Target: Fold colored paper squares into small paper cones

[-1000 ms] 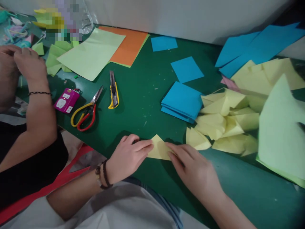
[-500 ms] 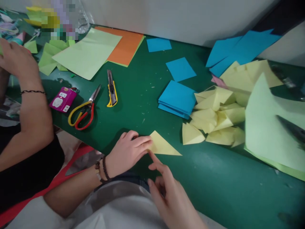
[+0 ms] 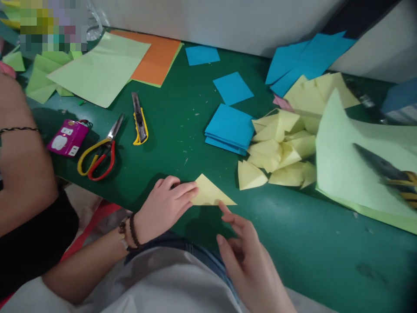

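The left hand (image 3: 164, 208) is partly open, fingers slightly bent, its fingertips bearing down on the left end of the yellow paper triangle (image 3: 213, 194); it grips nothing. The right hand (image 3: 249, 256) is half open, index fingertip on the triangle's near edge, thumb apart and the other fingers curled; nothing is grasped. The triangle lies flat on the green table (image 3: 293, 239), its long edge toward the person.

Beyond it, to the right, sits a heap of folded yellow pieces (image 3: 276, 148), touching the stack of blue squares (image 3: 230, 126). Two loose blue squares (image 3: 233, 88) lie farther back. To the left are a yellow box cutter (image 3: 140, 121), blade exposed, then scissors (image 3: 100, 152) with one yellow and one red handle, blades nearly together, and a magenta box (image 3: 68, 138).

At the rear left, a pale green sheet (image 3: 100, 69) overlaps an orange sheet (image 3: 158, 61). At the rear right, blue sheets (image 3: 308, 56) lie beside pale yellow sheets (image 3: 322, 91). Nearer on the right, a dark-bladed tool (image 3: 378, 161), blurred, lies over large light green sheets (image 3: 342, 143). A second person's forearm (image 3: 24, 148) enters at far left.
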Available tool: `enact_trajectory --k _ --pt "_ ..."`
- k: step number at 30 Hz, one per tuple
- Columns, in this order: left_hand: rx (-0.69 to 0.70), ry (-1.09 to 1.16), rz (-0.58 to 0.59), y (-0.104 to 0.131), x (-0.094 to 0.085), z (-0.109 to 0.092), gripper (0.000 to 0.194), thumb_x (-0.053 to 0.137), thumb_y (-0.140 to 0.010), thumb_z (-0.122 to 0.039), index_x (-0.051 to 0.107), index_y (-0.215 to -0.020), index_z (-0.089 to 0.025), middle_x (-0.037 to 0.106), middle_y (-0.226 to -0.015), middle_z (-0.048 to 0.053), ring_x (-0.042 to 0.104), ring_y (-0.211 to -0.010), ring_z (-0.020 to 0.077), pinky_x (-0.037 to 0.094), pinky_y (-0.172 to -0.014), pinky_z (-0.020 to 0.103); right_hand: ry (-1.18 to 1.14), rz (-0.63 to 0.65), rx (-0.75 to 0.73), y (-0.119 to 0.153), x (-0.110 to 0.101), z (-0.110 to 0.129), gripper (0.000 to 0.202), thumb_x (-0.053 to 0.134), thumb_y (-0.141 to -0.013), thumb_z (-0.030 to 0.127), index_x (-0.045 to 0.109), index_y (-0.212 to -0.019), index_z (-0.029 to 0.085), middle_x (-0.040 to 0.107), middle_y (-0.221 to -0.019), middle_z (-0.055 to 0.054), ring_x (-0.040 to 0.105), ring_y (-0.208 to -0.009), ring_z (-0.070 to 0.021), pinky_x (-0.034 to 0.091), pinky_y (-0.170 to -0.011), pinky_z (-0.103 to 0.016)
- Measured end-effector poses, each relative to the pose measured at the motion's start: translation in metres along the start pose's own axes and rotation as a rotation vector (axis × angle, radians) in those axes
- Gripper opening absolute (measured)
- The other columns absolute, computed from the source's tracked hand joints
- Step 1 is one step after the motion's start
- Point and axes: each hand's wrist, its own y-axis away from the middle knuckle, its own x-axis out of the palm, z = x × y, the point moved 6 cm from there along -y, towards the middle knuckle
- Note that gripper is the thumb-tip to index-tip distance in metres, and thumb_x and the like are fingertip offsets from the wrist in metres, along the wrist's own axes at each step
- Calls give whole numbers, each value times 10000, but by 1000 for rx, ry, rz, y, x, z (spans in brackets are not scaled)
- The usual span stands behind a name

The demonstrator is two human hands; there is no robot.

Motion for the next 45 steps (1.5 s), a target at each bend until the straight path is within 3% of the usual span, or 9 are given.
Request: enact_trajectory --k 7,13,20,31,34,37,39,42,45 --pt "29 19 27 -3 -2 2 287 468 -985 -259 597 -1232 -190 605 -1311 7 455 -970 222 386 -791 370 -9 -216 156 12 -27 -18 194 436 -940 415 434 -1046 252 561 -1370 -167 405 -347 -37 421 -335 -226" --pt "191 94 180 -12 -8 9 344 433 -950 -136 568 -1265 -167 579 -1311 51 469 -1008 220 421 -851 376 493 -414 -240 -11 -36 2 124 491 -940 330 553 -941 222 701 -945 -52 548 -507 -84 409 -444 -196" --pt "303 110 265 -18 -8 20 408 396 -930 -77 563 -1290 -175 550 -1338 59 466 -1014 215 430 -905 360 887 -424 -465 -44 5 35 244 439 -975 235 527 -751 197 524 -631 3 488 -566 -142 331 -535 -269" --pt "335 131 218 -19 -7 22 373 430 -952 -97 561 -1291 -180 562 -1319 57 484 -1030 201 437 -921 338 809 -372 -545 -42 68 64 276 448 -954 157 488 -685 205 490 -574 16 472 -521 -137 328 -533 -294" --pt "319 114 214 -18 -6 23 387 434 -950 -98 548 -1310 -185 562 -1326 56 486 -1038 201 430 -928 335 696 -293 -582 -37 72 70 272 469 -937 138 522 -677 202 524 -587 5 496 -529 -137 348 -526 -296" --pt "305 100 207 -17 -7 22 411 404 -945 -73 553 -1305 -202 571 -1316 49 493 -1019 199 427 -916 337 537 -197 -601 -30 48 66 200 476 -950 178 599 -794 205 590 -652 2 556 -592 -132 402 -565 -277" --pt "313 97 206 -17 -7 21 366 411 -954 -116 575 -1273 -190 577 -1303 63 504 -1011 204 426 -918 350 572 -300 -521 -30 11 57 129 510 -949 238 620 -979 180 634 -740 -20 590 -638 -132 431 -591 -268" --pt "315 126 177 -15 -8 19 305 467 -968 -263 598 -1225 -164 577 -1294 94 516 -1051 225 428 -944 380 696 -376 -409 -36 -35 41 257 467 -969 353 610 -1080 171 629 -749 -28 572 -565 -129 397 -503 -261" --pt "278 178 121 -15 -9 20 268 520 -943 -260 624 -1177 -182 556 -1304 105 526 -1078 235 435 -958 405 813 -265 -417 -46 -45 31 418 386 -970 495 591 -1098 154 654 -792 -50 584 -533 -147 366 -440 -271"
